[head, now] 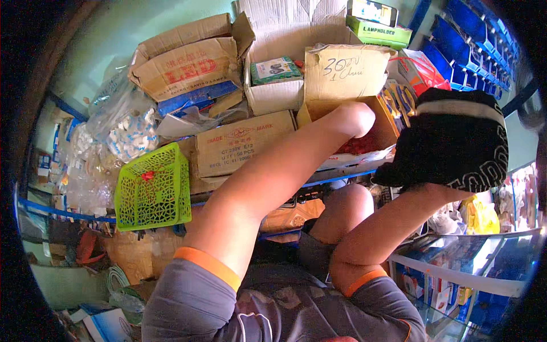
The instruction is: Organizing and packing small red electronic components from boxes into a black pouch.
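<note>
My left hand [360, 119] reaches into an open cardboard box [348, 79] whose raised flap bears handwriting. Its wrist is bent down and the fingers are hidden. Small red items [357, 146] lie in the box just below that hand. A black knit cap [448, 143] with a pale band and outlined lettering covers my right hand, which holds it up at the right of the box; the fingers do not show. At the left stands a lime-green plastic basket [153, 188], tilted in view, with a few small red pieces [147, 175] inside.
A closed cardboard carton [245, 143] lies between basket and open box. Behind are an LED lamp carton [192, 70], a white box [273, 96] and lampholder boxes [378, 30] with a phone [372, 12] on top. Blue bins [470, 47] line the right; plastic bags [132, 132] crowd the left.
</note>
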The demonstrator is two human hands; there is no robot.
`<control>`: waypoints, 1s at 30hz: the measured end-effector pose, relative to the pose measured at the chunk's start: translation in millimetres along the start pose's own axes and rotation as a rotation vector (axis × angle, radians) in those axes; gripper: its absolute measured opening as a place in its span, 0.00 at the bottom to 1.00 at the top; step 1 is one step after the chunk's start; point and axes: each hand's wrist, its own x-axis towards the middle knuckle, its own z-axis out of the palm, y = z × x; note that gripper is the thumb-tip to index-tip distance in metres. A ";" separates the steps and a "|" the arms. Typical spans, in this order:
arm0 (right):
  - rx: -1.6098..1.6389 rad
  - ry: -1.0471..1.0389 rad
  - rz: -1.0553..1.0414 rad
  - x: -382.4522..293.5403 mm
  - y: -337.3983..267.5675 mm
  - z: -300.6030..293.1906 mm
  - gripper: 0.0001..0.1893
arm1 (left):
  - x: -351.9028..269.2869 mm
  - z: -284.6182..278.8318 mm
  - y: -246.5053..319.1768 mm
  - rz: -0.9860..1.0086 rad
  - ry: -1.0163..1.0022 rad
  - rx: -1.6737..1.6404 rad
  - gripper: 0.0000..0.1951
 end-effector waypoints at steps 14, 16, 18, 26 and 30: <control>0.003 -0.005 -0.006 5.8 6.0 -3.8 0.21 | -58.7 -44.1 -5.7 0.060 0.532 -0.394 0.08; 0.010 0.000 -0.009 8.0 5.8 -3.7 0.21 | -78.8 -56.7 -12.8 0.071 0.604 -0.439 0.08; 0.016 0.000 -0.013 8.6 5.7 -3.0 0.21 | -94.7 -67.6 -20.9 0.083 0.677 -0.485 0.08; 0.029 -0.026 0.008 -1.6 10.0 5.9 0.21 | -119.6 -64.0 -39.1 -0.060 0.742 -0.441 0.12; 0.030 -0.037 0.013 -3.6 10.5 7.0 0.21 | -123.5 -53.1 -43.5 0.001 0.675 -0.706 0.12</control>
